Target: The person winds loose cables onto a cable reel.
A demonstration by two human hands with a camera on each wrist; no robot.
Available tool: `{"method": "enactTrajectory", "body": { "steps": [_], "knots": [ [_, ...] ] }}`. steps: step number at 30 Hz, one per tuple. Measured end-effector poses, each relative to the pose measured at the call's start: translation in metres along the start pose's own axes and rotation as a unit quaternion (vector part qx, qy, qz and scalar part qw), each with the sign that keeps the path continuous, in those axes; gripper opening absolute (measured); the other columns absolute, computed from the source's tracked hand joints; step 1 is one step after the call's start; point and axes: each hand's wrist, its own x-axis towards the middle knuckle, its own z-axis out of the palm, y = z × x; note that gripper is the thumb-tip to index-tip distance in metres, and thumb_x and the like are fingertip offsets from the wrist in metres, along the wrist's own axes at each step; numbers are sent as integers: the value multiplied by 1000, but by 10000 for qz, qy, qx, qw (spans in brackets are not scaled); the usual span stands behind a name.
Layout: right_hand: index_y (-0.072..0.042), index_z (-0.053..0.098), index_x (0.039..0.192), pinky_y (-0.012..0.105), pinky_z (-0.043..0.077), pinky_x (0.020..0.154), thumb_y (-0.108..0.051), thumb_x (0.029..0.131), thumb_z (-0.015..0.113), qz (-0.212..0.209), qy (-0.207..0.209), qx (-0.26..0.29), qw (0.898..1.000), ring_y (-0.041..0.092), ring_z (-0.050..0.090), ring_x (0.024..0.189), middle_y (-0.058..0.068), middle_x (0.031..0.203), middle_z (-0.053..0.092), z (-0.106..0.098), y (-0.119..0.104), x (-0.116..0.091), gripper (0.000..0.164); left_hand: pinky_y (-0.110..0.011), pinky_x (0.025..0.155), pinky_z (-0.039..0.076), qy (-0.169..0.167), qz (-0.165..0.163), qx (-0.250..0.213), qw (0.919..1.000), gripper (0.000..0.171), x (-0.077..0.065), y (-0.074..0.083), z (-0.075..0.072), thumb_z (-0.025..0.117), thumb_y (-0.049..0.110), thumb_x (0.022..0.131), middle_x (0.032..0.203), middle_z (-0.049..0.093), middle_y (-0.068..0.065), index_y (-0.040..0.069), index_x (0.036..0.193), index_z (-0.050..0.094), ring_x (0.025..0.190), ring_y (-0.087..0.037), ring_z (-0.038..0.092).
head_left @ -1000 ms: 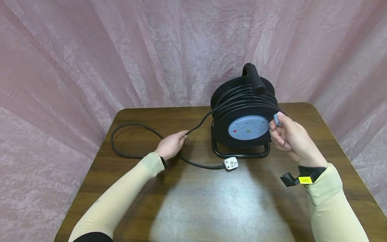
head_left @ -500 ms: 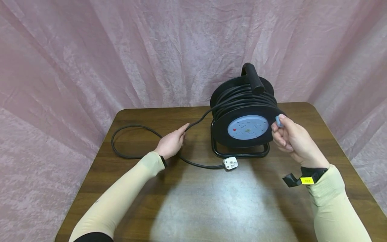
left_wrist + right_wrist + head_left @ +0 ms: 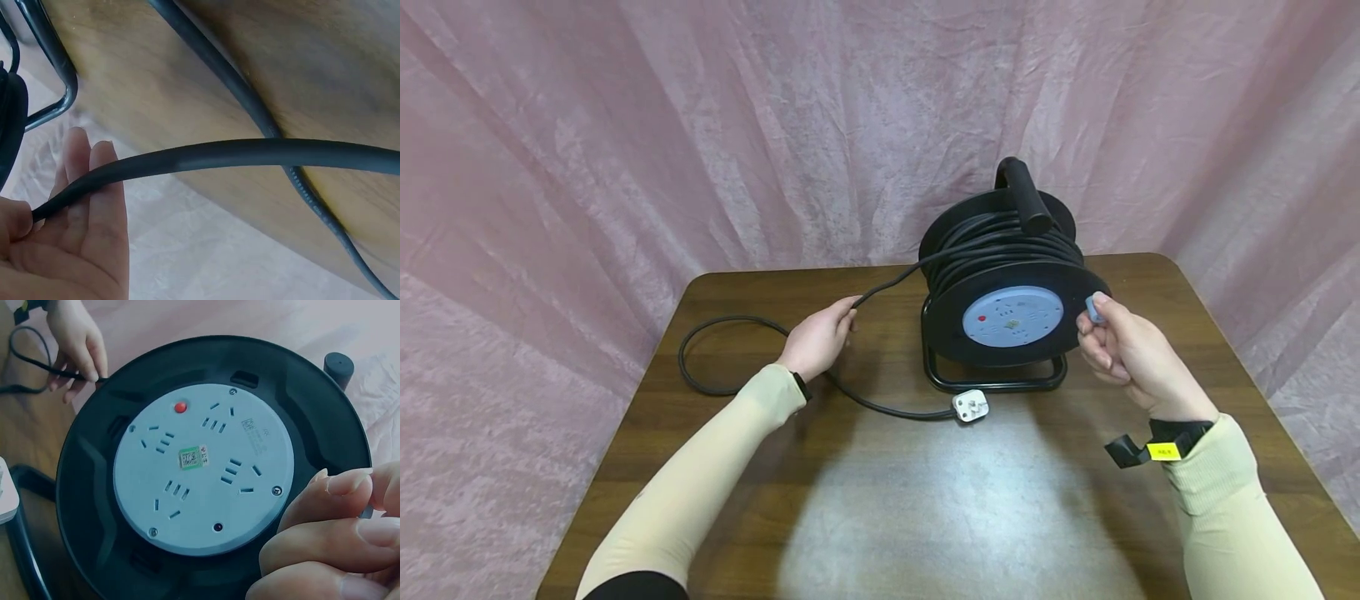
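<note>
Cable (image 3: 212, 154) of smooth black rubber runs from the round black plastic reel (image 3: 1012, 317), near the far edge of the brown wooden table (image 3: 925, 500), to the left hand (image 3: 817, 340), which pinches it. The right hand (image 3: 1138, 358) pinches the reel's small pale-blue knob (image 3: 1093, 311). Winding seems in hand; the next move likely calls for turning the knob, cable lightly guided.

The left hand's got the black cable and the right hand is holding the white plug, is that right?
Not quite: the head view shows the right hand pinching the blue knob at the reel's edge, while the white plug lies on the table. The left hand does hold the black cable.
</note>
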Motion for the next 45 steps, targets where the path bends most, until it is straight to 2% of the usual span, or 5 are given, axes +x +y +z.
{"method": "enactTrajectory", "body": {
  "steps": [11, 26, 32, 38, 45],
  "knots": [
    [-2, 43, 91, 37, 3, 36, -29, 112, 25, 95, 99, -57, 9999, 19, 16, 41, 4, 57, 34, -5, 6, -3, 39, -36, 66, 50, -32, 37, 49, 10000, 34, -4, -5, 8, 37, 33, 110, 103, 70, -2, 22, 138, 53, 74, -11, 62],
    [-3, 45, 90, 39, 3, 37, -32, 112, 28, 270, 398, -445, 9978, 19, 15, 41, 0, 57, 38, -9, 18, -9, 40, -36, 63, 48, -92, 22, 20, 10000, 34, -5, -2, 15, 38, 31, 110, 101, 72, 0, 23, 139, 54, 73, -12, 61],
    [-3, 47, 90, 41, 6, 39, -37, 110, 33, 503, 706, -791, 9931, 18, 19, 41, -1, 57, 42, -8, 22, -11, 42, -35, 64, 48, -79, 33, 51, 9999, 35, -5, 0, 17, 37, 34, 110, 99, 70, 3, 25, 140, 53, 73, -9, 61],
    [-3, 48, 92, 41, 9, 42, -44, 108, 38, 821, 1011, -1083, 9856, 19, 21, 42, 0, 58, 43, -9, 25, -12, 45, -36, 68, 50, -80, 123, -128, 9998, 33, -6, 2, 17, 40, 31, 109, 102, 71, -2, 22, 137, 56, 78, -11, 64],
    [-1, 49, 97, 42, 11, 42, -48, 107, 40, 1054, 1244, -1444, 9760, 11, 25, 41, -3, 57, 42, -10, 36, -14, 48, -39, 77, 51, -214, 43, -33, 9998, 31, -8, 0, 20, 42, 32, 109, 104, 72, -1, 19, 131, 60, 87, -11, 63]
  ]
}}
